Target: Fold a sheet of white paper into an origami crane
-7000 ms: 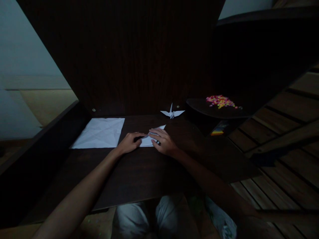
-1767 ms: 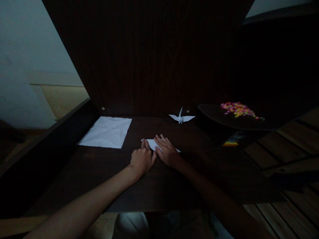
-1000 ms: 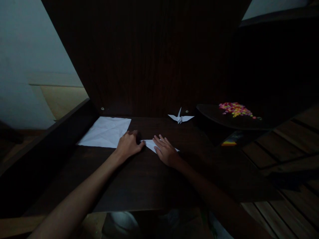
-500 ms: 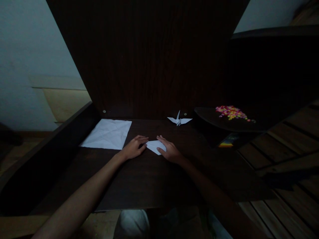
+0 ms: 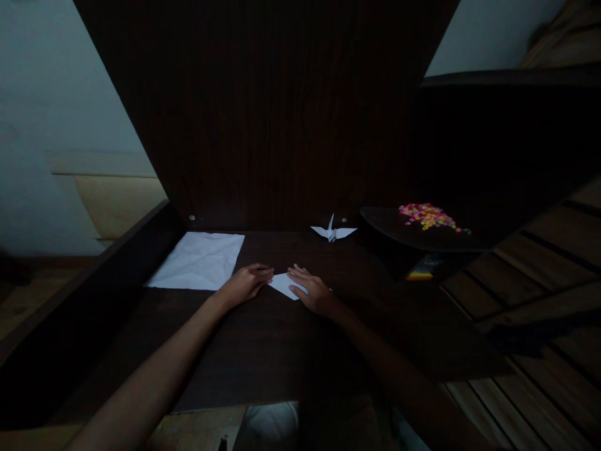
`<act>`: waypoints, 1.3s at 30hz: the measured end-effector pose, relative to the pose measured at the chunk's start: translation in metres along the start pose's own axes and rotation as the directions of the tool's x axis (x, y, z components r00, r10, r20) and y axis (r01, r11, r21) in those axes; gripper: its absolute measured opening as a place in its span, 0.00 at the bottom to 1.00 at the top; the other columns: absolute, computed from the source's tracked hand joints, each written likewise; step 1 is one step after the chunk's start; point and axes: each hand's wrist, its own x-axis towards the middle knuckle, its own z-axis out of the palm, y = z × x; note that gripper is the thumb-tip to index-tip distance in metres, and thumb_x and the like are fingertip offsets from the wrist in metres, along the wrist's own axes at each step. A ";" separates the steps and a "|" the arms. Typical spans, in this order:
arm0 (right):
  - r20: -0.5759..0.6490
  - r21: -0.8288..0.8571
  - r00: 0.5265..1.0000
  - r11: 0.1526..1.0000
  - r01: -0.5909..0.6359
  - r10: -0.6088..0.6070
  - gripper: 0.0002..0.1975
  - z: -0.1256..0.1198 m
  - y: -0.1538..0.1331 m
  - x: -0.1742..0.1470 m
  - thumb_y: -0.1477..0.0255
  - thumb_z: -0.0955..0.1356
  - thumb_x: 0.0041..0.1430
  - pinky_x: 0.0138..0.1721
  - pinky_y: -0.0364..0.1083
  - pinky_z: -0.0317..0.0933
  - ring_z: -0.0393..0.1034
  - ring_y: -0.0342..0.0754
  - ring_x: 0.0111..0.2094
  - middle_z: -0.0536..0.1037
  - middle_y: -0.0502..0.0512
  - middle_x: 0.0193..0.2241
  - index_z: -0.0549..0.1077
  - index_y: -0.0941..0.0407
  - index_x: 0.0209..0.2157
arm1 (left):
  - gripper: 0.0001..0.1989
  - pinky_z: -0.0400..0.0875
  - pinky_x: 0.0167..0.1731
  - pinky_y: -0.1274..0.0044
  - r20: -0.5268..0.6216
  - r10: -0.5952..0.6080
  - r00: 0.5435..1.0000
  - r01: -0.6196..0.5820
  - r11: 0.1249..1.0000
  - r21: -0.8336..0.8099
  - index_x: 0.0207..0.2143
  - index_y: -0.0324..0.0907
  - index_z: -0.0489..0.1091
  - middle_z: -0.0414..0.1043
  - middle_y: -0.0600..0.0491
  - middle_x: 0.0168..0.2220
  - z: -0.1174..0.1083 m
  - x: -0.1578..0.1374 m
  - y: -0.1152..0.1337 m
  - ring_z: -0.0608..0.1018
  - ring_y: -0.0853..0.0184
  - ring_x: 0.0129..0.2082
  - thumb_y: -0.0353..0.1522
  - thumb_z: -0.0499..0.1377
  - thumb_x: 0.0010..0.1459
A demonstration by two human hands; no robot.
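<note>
We look first for writing and find just one likely spot, the small packet (image 5: 419, 275) under the corner shelf (image 5: 380, 218), banded in yellow, orange and red, where any print is too dark and small for us to read. Near the middle of the dark desk (image 5: 253, 351), between the two hands, we see the folded paper (image 5: 283, 286): plain white, flat, narrowing to a point on the left, straight-edged, with a blunt corner toward us and a sliver of white showing beyond the other side of the right hand (image 5: 315, 293). That hand lies over the paper, fingers spread and thumb apart, resting on it rather than gripping. The left hand (image 5: 246, 284) bends its fingers at the left point; we cannot tell whether it pinches it. To the left, partly behind the left wrist, we see a creased white sheet (image 5: 200, 260); at the back stands a white paper crane (image 5: 332, 234), and on the shelf lies a heap of pink, red and yellow pieces (image 5: 429, 216)
</note>
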 end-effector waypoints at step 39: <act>-0.216 0.646 0.892 0.743 -0.175 0.398 0.13 -0.010 -0.002 0.007 0.63 0.71 0.46 0.34 0.45 0.64 0.70 0.46 0.30 0.76 0.54 0.27 0.75 0.58 0.31 | 0.31 0.70 0.33 0.76 -0.051 -0.773 0.633 0.224 0.246 -0.943 0.44 0.39 0.68 0.74 0.56 0.27 -0.020 0.019 0.019 0.75 0.70 0.26 0.32 0.71 0.33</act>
